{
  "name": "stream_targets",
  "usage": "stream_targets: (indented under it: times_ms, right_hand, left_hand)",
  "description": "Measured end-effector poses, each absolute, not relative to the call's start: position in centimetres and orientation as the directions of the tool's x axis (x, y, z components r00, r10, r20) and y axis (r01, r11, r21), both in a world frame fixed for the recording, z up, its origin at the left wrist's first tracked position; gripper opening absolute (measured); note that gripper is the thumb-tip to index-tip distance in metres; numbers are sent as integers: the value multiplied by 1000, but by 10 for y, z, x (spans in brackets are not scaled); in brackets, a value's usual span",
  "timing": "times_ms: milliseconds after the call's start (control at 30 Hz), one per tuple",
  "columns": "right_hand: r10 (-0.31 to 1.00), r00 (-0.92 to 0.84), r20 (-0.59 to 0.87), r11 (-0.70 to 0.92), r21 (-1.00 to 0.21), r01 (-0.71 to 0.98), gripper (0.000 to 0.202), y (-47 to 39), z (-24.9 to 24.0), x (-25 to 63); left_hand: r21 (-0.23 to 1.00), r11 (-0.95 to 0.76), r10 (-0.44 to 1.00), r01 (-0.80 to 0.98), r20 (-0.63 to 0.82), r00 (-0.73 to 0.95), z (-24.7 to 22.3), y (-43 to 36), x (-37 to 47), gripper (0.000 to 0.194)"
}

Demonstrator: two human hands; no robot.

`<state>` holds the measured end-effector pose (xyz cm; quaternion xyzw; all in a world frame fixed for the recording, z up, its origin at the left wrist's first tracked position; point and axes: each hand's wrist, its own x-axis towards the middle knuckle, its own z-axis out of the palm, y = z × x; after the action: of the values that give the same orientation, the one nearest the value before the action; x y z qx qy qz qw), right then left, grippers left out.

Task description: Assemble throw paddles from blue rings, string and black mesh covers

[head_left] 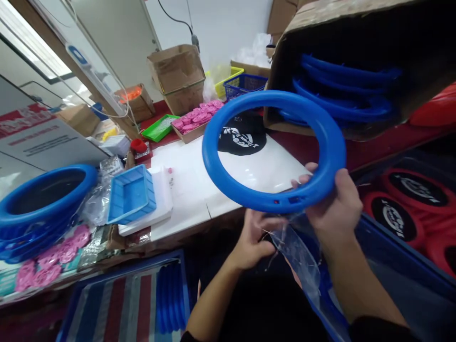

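Observation:
A blue plastic ring [224, 183] is held up, tilted, over the front edge of the white worktop. My right hand [335, 209] grips its lower right side, with fingertips showing through the opening. Just below the ring's lower rim, my left hand [252, 240] has its fingers curled on the edge of a clear plastic film [301, 256], which hangs down between my hands. Small slots show in the ring's lower rim. Behind the ring, a round black disc [245, 137] with white lettering lies on the worktop [185, 190].
On the right, a cardboard box [281, 76] holds several blue rings; below it, a bin [392, 251] holds red rings with black discs. Stacked blue rings [46, 194], a blue tray [131, 194] and pink pieces [195, 116] are leftward. A crate [121, 270] stands below.

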<state>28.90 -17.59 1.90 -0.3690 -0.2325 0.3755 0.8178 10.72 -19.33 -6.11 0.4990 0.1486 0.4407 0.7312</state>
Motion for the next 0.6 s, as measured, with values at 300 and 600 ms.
stream_targets:
  times_ms: [300, 600]
  right_hand:
    - [736, 531, 420, 598, -772, -217, 34, -133, 35, 279]
    - [848, 392, 357, 482, -826, -292, 27, -87, -3, 312]
  left_hand:
    - [636, 494, 754, -593, 27, 656, -107, -235, 84, 58]
    - [987, -145, 989, -70, 143, -43, -134, -252, -10, 35]
